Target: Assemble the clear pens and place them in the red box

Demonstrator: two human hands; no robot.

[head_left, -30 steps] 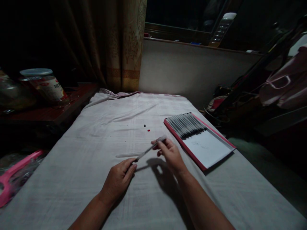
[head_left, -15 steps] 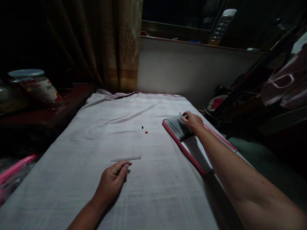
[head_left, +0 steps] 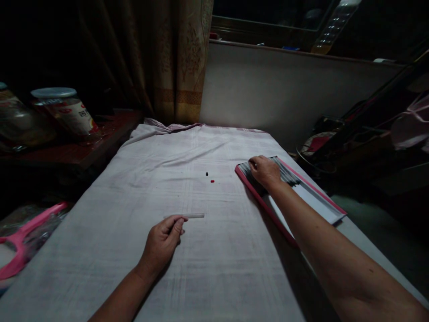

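On the white checked cloth (head_left: 228, 268) lies a clear thin tube (head_left: 196, 215), like a pen barrel. My left hand (head_left: 166, 237) is closed at its near side, fingertips overlapping the tube; whether they grip it cannot be made out. To the right, my right hand (head_left: 266, 171) reaches over a shallow red-edged box (head_left: 321, 203), fingers curled down among a row of clear tubes with dark ends (head_left: 288, 173). What its fingertips pinch is mostly hidden. A small black cap (head_left: 207, 174) and a small red cap (head_left: 212, 181) lie between the hands, farther back.
A dark red side table (head_left: 110, 138) at left bears a lidded jar (head_left: 72, 114). A pink plastic frame (head_left: 23, 237) is low at the left edge. Behind are a brown curtain (head_left: 184, 58) and a windowsill with a bottle (head_left: 335, 27). Clutter stands at right.
My right hand has moved left and toward the near side over the tubes, and the tube end seen at its fingertips no longer shows clearly. My left hand has slid forward onto the loose tube.
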